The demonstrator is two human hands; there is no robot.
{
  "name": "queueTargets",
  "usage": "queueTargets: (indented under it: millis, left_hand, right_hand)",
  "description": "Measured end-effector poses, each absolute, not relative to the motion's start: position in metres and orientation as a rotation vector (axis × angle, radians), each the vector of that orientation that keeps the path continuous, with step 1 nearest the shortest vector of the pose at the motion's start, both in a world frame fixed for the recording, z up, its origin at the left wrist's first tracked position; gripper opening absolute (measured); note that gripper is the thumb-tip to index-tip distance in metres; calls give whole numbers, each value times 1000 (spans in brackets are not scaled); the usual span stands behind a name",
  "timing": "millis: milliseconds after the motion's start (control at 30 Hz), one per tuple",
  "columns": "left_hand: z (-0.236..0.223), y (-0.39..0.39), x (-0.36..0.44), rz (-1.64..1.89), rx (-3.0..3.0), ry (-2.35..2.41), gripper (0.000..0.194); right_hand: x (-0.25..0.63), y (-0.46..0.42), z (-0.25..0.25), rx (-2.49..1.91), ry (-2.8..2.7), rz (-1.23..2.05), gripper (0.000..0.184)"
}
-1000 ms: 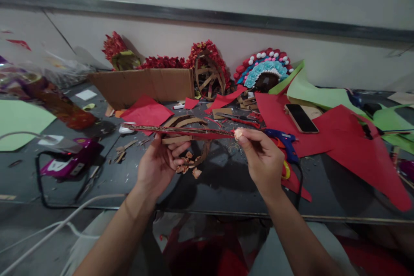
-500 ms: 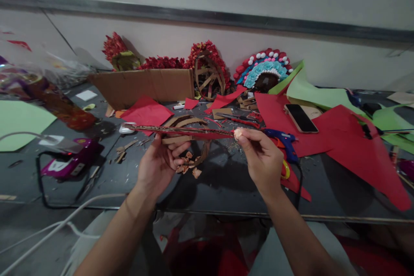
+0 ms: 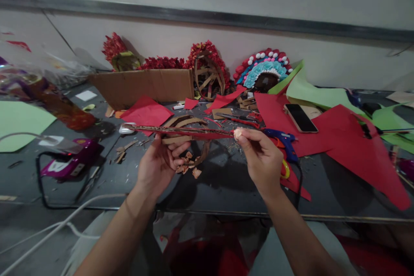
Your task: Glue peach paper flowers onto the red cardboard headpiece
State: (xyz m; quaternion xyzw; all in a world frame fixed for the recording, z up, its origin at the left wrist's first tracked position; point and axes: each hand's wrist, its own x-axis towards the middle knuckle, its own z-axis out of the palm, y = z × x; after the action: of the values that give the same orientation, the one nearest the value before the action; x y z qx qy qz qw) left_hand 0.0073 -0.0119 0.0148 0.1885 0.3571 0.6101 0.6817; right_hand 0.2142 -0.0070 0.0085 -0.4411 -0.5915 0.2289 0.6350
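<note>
My left hand (image 3: 160, 161) supports a flat cardboard piece faced with red paper (image 3: 181, 131), seen nearly edge-on, its thumb and fingers gripping the near side. A brown cardboard strip shows just above those fingers. At the piece's right end, my right hand (image 3: 263, 159) pinches a small pale, peach-coloured crumpled bit (image 3: 238, 133) between thumb and fingers, touching the edge. Below and behind the held piece lie several crumpled peach scraps (image 3: 196, 173) and a curved cardboard strip (image 3: 204, 155). A blue glue gun (image 3: 284, 140) rests just beyond my right hand.
Red paper sheets (image 3: 339, 138) and a phone (image 3: 301, 117) lie at right. Along the wall stand a cardboard panel (image 3: 142, 88), a red flowered wheel shape (image 3: 210, 69) and a blue-and-red fan-shaped ornament (image 3: 265, 69). A purple device (image 3: 73, 161) with cables sits left.
</note>
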Motion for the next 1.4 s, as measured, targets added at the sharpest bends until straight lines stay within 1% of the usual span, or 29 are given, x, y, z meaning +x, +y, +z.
queueTargets:
  millis: [200,400,633,833,900,1133,1200,1333,1400]
  left_hand:
    - [15,-11,7,1373,414,833,36]
    - [18,-11,9,1373,410,840,42]
    - [17,-10,9,1379,385,850,35]
    - [15,-11,8,1380,412,814,44]
    - [16,-11,8,1381,414,814,44]
    - [16,-10,9,1381,392,850,32]
    - [17,-10,10,1383,395,850,34]
    - [18,-10,10,1381,395,852,46]
    - [18,-10,10,1376,407,848,47]
  right_hand:
    - [213,-7,9,-1015,-1358,508,10]
    - [213,-7,9,-1003,-1348,509,10]
    - [213,-7,9,-1023,-1362,490,9]
    - [214,-7,8,-1014,-1370,501,11]
    - [214,-7,8,-1014,-1366,497,10]
    - [214,-8,8,-1018,-1369,502,10]
    - [214,-8,8,-1022,-1377,497,10]
    - [214,-8,8,-1016,-1368,495,11]
    - [214,-8,8,-1009,-1365,497,12]
